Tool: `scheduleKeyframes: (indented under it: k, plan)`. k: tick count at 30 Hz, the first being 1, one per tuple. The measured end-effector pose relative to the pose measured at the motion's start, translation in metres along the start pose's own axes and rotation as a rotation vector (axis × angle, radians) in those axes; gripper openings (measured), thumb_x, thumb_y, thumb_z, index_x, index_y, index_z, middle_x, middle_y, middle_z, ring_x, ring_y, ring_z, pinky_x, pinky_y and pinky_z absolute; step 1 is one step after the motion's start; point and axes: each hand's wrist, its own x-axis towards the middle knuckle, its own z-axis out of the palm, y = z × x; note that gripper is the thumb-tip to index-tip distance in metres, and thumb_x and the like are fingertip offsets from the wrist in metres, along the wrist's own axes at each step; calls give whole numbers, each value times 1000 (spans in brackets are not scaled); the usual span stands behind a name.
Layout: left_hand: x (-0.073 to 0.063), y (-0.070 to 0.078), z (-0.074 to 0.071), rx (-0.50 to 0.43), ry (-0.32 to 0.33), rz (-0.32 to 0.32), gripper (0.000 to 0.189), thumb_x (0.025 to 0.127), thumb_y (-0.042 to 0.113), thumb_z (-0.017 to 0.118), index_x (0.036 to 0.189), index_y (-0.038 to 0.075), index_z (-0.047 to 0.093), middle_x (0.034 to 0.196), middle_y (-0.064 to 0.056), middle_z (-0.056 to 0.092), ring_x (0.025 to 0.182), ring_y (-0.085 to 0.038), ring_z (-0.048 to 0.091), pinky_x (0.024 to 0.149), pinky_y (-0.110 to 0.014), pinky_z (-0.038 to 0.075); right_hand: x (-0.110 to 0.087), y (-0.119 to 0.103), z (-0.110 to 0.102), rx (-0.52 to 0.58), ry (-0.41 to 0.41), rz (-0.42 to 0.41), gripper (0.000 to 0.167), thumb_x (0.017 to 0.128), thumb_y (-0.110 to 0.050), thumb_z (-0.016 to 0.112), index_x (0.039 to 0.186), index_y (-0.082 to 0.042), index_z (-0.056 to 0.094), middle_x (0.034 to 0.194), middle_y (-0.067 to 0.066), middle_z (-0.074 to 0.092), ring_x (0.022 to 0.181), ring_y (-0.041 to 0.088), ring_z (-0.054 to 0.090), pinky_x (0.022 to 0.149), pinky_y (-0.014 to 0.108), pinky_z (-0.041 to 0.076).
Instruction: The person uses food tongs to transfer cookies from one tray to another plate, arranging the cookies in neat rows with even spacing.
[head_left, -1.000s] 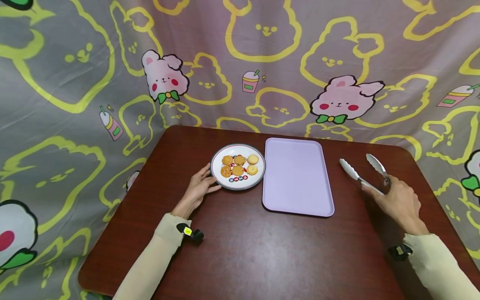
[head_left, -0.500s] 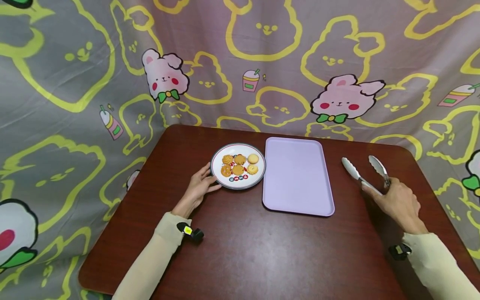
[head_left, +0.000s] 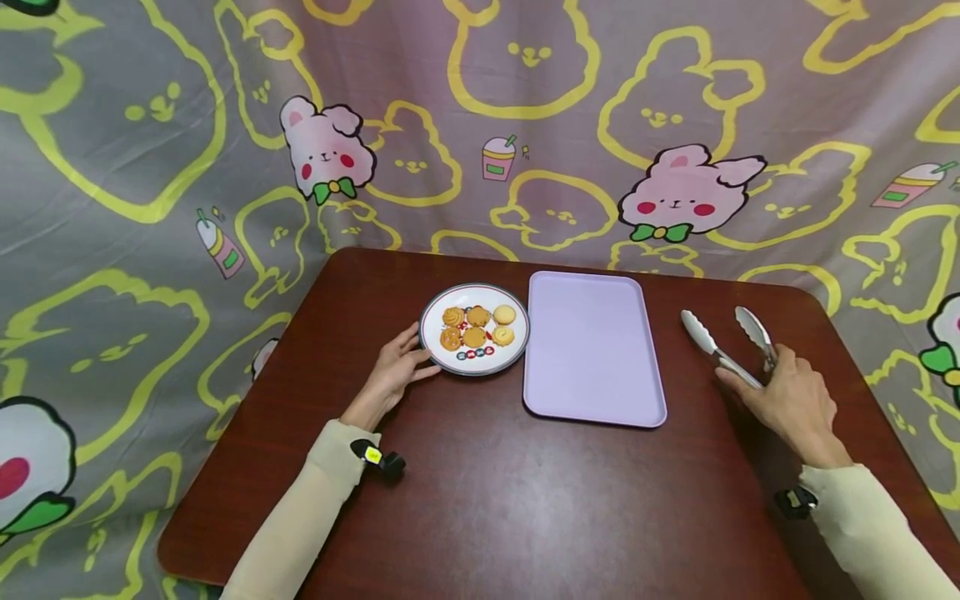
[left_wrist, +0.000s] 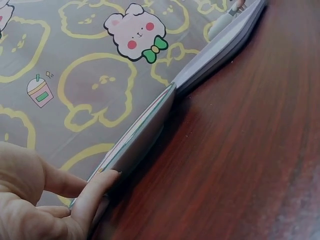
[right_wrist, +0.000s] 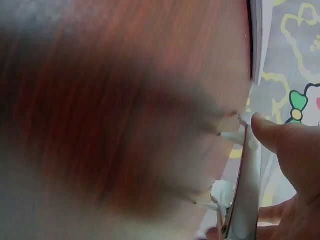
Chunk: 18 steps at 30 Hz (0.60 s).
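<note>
On the left of the table, a round white plate with a dark rim carries several cookies. My left hand holds it by its left edge, thumb at the near side and fingers along the rim; the left wrist view shows the thumb against the plate's outer side. At the right, my right hand grips metal tongs near their hinge end. The tongs' arms are spread apart, scalloped tips pointing away from me, with nothing between them. In the right wrist view the thumb presses along one tong arm.
A pale purple rectangular tray lies between the plate and the tongs, its left edge right at the plate's rim. The dark red-brown table has rounded corners. A patterned curtain hangs behind and to the left.
Both hands, the plate and the tongs keep their places on the table. The head view has shifted very slightly.
</note>
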Motion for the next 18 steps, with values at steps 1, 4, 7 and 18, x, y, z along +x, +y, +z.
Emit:
scheduleKeyframes:
  k: [1, 4, 7, 18]
  plan:
    - [1, 1, 0, -2, 3, -7, 72, 104, -6, 50, 168, 13, 22, 170, -18, 28, 131, -30, 55, 86, -26, 67, -1, -2, 1, 3, 21, -15, 107, 87, -68, 71, 144, 15, 36, 121, 39, 50, 104, 57, 49, 64, 68, 46]
    - [2, 2, -2, -2, 22, -20, 72, 104, -3, 51, 168, 13, 21, 171, -17, 27, 137, -32, 51, 84, -25, 67, -3, -9, 4, 27, 93, -77, 100, 88, -59, 75, 145, 14, 37, 128, 41, 47, 113, 60, 42, 74, 76, 44]
    - [1, 3, -4, 5, 52, -15, 71, 105, -1, 52, 168, 12, 21, 171, -18, 27, 142, -34, 48, 82, -24, 67, -7, -18, 6, 64, 155, -146, 91, 89, -50, 78, 143, 13, 41, 131, 41, 47, 118, 62, 40, 84, 78, 41]
    - [-29, 5, 1, 568, 126, 202, 92, 101, 23, 68, 169, 9, 8, 166, -25, 33, 140, -42, 54, 116, -55, 53, -28, -60, 2, 124, 259, -412, 84, 84, -34, 86, 146, 9, 48, 144, 35, 49, 128, 59, 42, 104, 75, 39]
